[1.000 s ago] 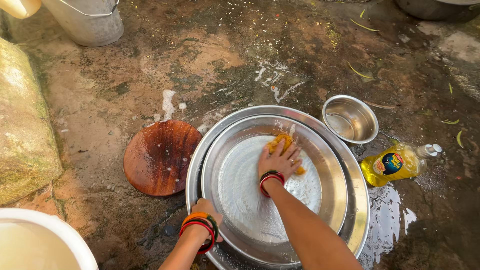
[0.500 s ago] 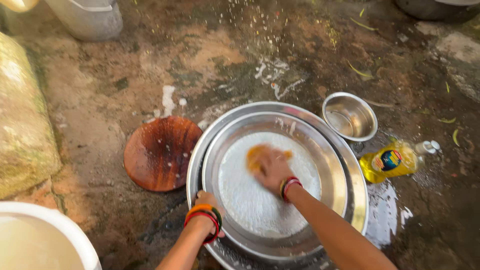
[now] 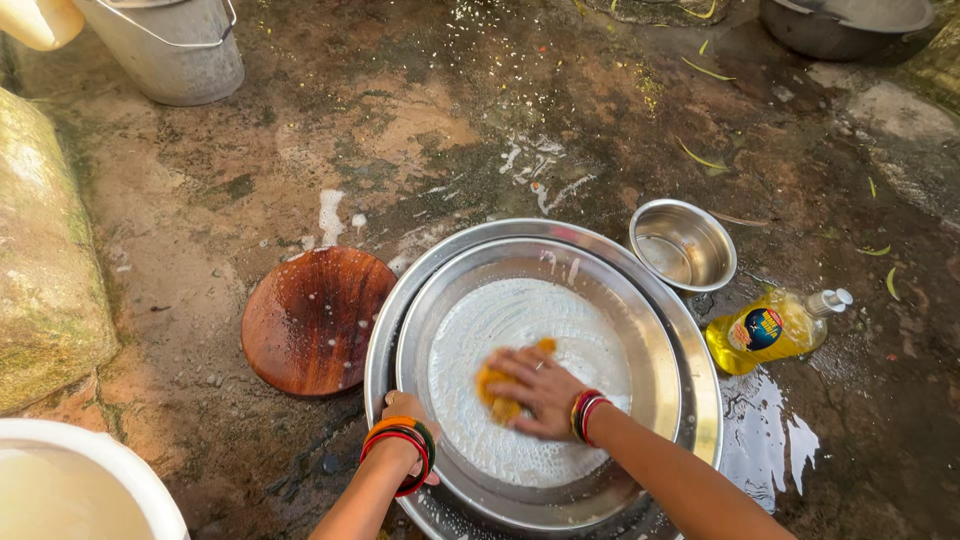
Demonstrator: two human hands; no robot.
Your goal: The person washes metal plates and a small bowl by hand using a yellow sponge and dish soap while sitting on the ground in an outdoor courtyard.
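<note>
1. The right hand (image 3: pixel 540 388) lies flat, fingers spread, pressing an orange sponge (image 3: pixel 497 382) onto the soapy floor of the upper plate (image 3: pixel 655 340); it does not close around anything.
2. The left hand (image 3: pixel 405 412) curls over the near-left rim of that plate, gripping it.
3. The upper plate sits inside a wider steel tray (image 3: pixel 705 370), whose rim shows all round it except at the bottom frame edge, which cuts it off.
4. Both are round, so no long axis; they lie flat, open side up, on the wet ground (image 3: pixel 420 120).
5. The sponge sits left of the plate's centre, with white suds spread around it.
6. To the left, a round wooden board (image 3: pixel 315 320) lies just beside the tray's rim.
7. At upper right a small steel bowl (image 3: pixel 683 246) stands near the tray's rim.
8. To the right a yellow bottle (image 3: pixel 765 328) lies on its side, cap pointing right and slightly up, near the tray.
9. Open ground lies beyond the tray's far side, up to a metal bucket (image 3: pixel 170 45) at the top left.
10. A white tub (image 3: pixel 120 470) fills the lower left corner, well apart from the left hand.
</note>
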